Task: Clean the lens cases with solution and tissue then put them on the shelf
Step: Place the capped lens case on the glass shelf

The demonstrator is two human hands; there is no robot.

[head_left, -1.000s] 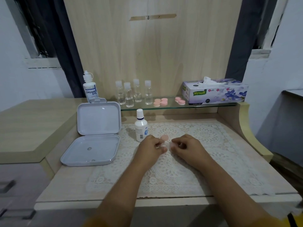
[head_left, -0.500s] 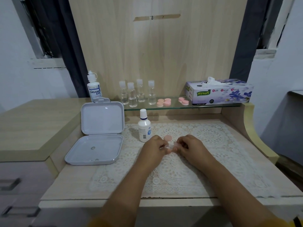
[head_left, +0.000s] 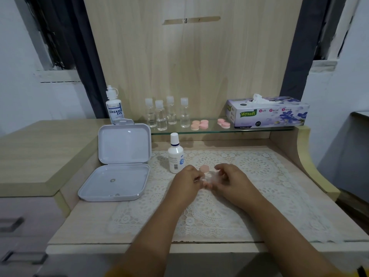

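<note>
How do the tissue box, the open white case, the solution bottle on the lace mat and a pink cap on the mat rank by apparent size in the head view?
1. Open white case
2. Tissue box, though it sits farther back, so its real size is unsure
3. Solution bottle
4. Pink cap

Both hands meet over the lace mat (head_left: pixel 259 176): the left hand (head_left: pixel 186 181) and right hand (head_left: pixel 232 179) pinch a small clear lens case (head_left: pixel 207 177) between curled fingertips. A pink cap (head_left: pixel 204 168) lies just beyond them, a solution bottle (head_left: pixel 175 154) beside the left hand.
</note>
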